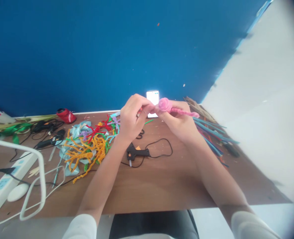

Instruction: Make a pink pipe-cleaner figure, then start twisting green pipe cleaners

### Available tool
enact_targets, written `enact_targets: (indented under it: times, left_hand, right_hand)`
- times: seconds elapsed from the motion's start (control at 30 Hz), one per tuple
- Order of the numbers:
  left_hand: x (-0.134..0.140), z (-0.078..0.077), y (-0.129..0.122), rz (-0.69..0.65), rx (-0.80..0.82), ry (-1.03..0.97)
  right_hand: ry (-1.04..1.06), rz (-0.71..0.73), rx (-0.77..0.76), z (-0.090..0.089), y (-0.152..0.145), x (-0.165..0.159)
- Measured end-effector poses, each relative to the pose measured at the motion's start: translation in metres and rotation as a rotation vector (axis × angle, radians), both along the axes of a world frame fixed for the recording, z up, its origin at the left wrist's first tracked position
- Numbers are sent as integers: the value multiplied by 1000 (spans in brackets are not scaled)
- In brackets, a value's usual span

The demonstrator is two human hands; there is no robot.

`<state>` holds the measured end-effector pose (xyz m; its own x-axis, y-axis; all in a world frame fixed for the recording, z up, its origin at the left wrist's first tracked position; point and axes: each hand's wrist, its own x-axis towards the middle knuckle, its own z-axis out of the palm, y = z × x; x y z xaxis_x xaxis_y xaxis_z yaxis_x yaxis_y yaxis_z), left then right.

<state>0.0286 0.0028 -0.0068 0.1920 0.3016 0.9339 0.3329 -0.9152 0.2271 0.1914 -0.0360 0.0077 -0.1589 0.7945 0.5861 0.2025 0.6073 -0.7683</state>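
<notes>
A pink pipe-cleaner flower (165,104) with a rolled, coiled head is held up in front of me above the table. My right hand (180,119) is closed round its base, and a fuzzy pink strand (186,113) runs out to the right across the fingers. My left hand (135,114) pinches at the flower's left side, thumb and fingertips pressed together; the part between them is hidden. Behind the hands a phone (152,97) with a lit white screen leans against the wall. A black glue gun (137,152) lies below them on the table.
Orange, red and purple pipe cleaners (92,146) lie heaped on light blue ribbon at left. A white power strip (9,179), cables and a white frame (41,172) fill the left front. Blue pipe cleaners (209,124) lie at right. A red pouch (66,115) stands by the wall.
</notes>
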Motion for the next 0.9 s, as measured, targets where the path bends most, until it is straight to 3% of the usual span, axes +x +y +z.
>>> enact_targets:
  times: [0.17, 0.23, 0.4, 0.6, 0.67, 0.73, 0.83, 0.9]
  left_hand:
    - [-5, 10, -10, -23, -412, 42]
    - [-9, 11, -10, -70, -543, 73]
    - [-14, 5, -3, -183, -736, 77]
    - [-11, 3, -4, -213, -709, 106]
    - [-9, 4, -5, -172, -617, 129]
    - [-6, 6, -5, -106, -455, 146]
    - [-5, 5, -2, 0, -152, 183]
    - [-7, 1, 2, 46, 10, 214]
  right_hand:
    - [-462, -274, 520, -8, 12, 9]
    - [-638, -338, 651, -8, 15, 11]
    - [-738, -375, 707, -9, 17, 13]
    - [-712, -377, 713, -19, 25, 12]
    - [-599, -333, 678, -21, 26, 9]
    - [-416, -239, 546, -22, 23, 4]
    - [-9, -26, 124, -18, 16, -6]
    - [271, 191, -198, -16, 12, -12]
